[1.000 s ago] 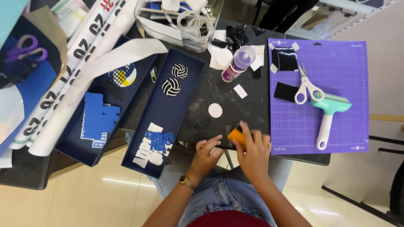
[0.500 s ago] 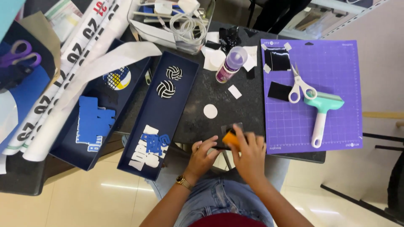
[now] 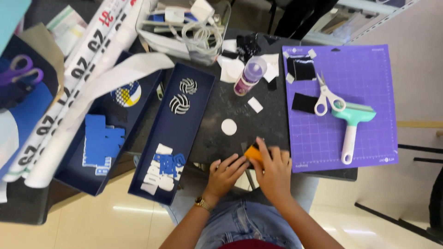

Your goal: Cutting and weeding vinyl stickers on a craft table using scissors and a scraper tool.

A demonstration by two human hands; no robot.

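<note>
A dark table (image 3: 217, 110) fills the middle of the view, and everything else is placed from the purple cutting mat (image 3: 364, 69) lying on its right end. Left of the mat, past a bare stretch of table, a long navy tray (image 3: 184, 133) runs at a slant, holding two black-and-white ball cut-outs (image 3: 180, 103) and a heap of blue and white letter pieces (image 3: 161, 168). On the mat itself rest a teal roller (image 3: 353, 117), white-handled scissors (image 3: 326, 96) touching the roller's head, and two black patches (image 3: 304, 102). Just off the mat's upper left corner stands a small bottle with a purple cap (image 3: 249, 75); below that lies a white paper disc (image 3: 229, 127). At the mat's lower left corner, on the table's near edge, both hands meet. The right hand (image 3: 274, 173) is curled over a small orange piece (image 3: 254, 153), fingers pressing its top. The left hand (image 3: 226, 170), with a gold watch (image 3: 203, 203) at the wrist, is half closed, its fingertips touching the orange piece's left side.
</note>
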